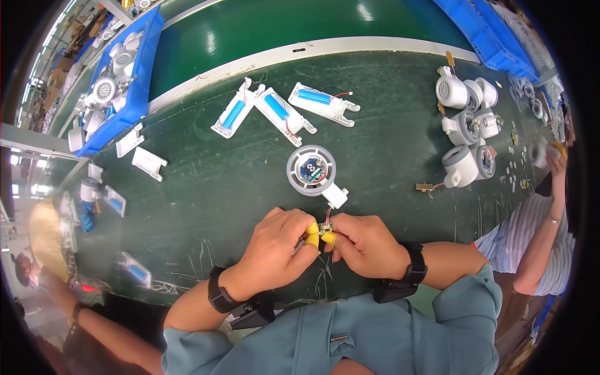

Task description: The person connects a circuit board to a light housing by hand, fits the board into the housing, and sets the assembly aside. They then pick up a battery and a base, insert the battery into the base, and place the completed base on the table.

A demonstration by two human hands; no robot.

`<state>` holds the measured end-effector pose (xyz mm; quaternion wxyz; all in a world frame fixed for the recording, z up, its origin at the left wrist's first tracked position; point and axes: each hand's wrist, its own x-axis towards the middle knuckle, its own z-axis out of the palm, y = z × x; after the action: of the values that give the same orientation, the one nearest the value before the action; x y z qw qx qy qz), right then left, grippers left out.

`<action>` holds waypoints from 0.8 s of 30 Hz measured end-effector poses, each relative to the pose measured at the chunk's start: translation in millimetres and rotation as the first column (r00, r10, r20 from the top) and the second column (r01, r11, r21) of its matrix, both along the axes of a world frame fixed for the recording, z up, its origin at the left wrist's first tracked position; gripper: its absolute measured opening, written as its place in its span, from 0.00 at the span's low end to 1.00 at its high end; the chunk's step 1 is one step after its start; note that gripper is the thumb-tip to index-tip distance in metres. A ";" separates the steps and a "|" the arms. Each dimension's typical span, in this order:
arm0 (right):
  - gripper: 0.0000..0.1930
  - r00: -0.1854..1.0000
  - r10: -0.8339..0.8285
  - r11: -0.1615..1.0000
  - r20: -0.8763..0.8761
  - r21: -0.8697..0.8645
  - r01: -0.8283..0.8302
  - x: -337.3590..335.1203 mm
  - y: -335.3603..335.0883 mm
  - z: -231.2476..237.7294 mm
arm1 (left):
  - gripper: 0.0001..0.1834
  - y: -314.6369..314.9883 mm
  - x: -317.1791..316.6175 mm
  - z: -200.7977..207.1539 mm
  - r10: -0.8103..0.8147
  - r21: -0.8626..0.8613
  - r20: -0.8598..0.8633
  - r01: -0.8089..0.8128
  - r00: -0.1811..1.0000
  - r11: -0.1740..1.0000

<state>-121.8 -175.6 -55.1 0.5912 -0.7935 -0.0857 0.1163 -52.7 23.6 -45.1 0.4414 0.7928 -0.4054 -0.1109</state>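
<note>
We're in a factory assembly workshop: a green conveyor belt point(275, 31) at twelve o'clock beyond our surface point(219, 187), a blue crate point(141, 94) of grilled white housings point(104, 90) at ten, a co-worker's striped shirt point(544, 231) at three.

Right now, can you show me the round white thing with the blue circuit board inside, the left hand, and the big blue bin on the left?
Round white thing point(312, 169): head view, circuit board in its middle.
Left hand point(279, 243): head view, back of the hand.
Blue bin point(143, 84): head view, side wall.

Round unit point(312, 169) ahead, room either side
</note>
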 end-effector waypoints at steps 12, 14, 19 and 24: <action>0.02 0.996 0.088 0.993 0.009 0.082 -0.089 2.6 2.4 -1.6 | 0.12 2.2 10.8 11.4 -0.119 0.083 0.043 0.115 0.992 0.990; 0.03 0.988 0.154 0.981 0.007 0.115 -0.154 5.0 -0.5 -0.4 | 0.12 6.7 17.1 11.0 -0.143 0.078 0.031 0.141 0.989 0.987; 0.09 0.951 0.269 0.950 -0.151 0.203 -0.236 8.1 -5.1 4.9 | 0.12 12.1 22.9 11.4 -0.227 0.074 -0.030 0.228 0.974 0.971; 0.10 0.930 0.275 0.935 -0.245 0.294 -0.199 9.1 -5.7 1.9 | 0.12 12.9 24.7 9.0 -0.292 0.067 -0.023 0.293 0.956 0.954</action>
<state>-112.7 -181.3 -53.2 0.6791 -0.6664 -0.1110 0.2870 -28.0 36.5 -36.1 0.3946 0.7383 -0.5114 -0.1941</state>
